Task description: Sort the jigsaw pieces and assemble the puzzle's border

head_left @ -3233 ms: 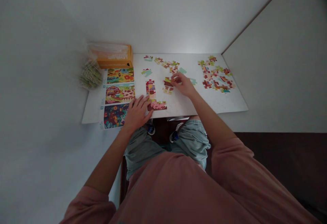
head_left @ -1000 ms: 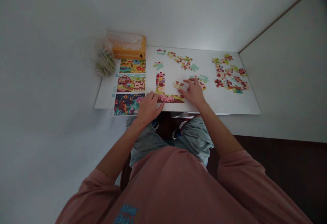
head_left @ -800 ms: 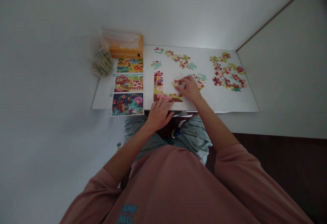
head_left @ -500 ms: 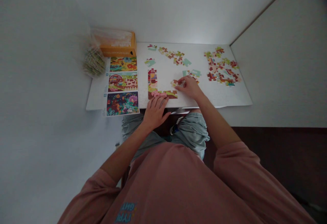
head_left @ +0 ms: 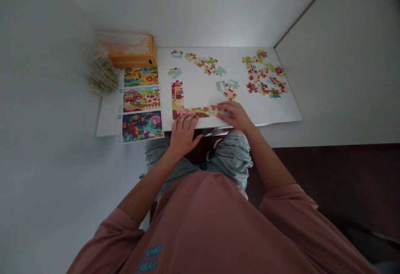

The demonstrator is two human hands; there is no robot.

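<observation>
An L-shaped run of joined jigsaw pieces [head_left: 177,99] lies on the white tabletop, with a red barn at its upper end and a pink pig along the bottom. My left hand [head_left: 183,134] rests open at the table's front edge, its fingertips flat on the bottom row near the pig. At the right end of that row sits a puzzle piece [head_left: 213,110] with a white fence. The thumb and fingers of my right hand [head_left: 236,116] pinch its right side, covering part of it. Whether the piece is locked into the row I cannot tell.
Loose pieces [head_left: 209,66] lie toward the back, and a few more [head_left: 229,90] just beyond my right hand. A larger cluster [head_left: 265,76] spreads at the right. On the left are a picture sheet [head_left: 142,101], an orange box [head_left: 133,59] and a plastic bag of pieces [head_left: 103,74].
My right hand has brought the fence piece down and left against the end of the bottom row. My left hand stays on the row. The whole view has shifted slightly.
</observation>
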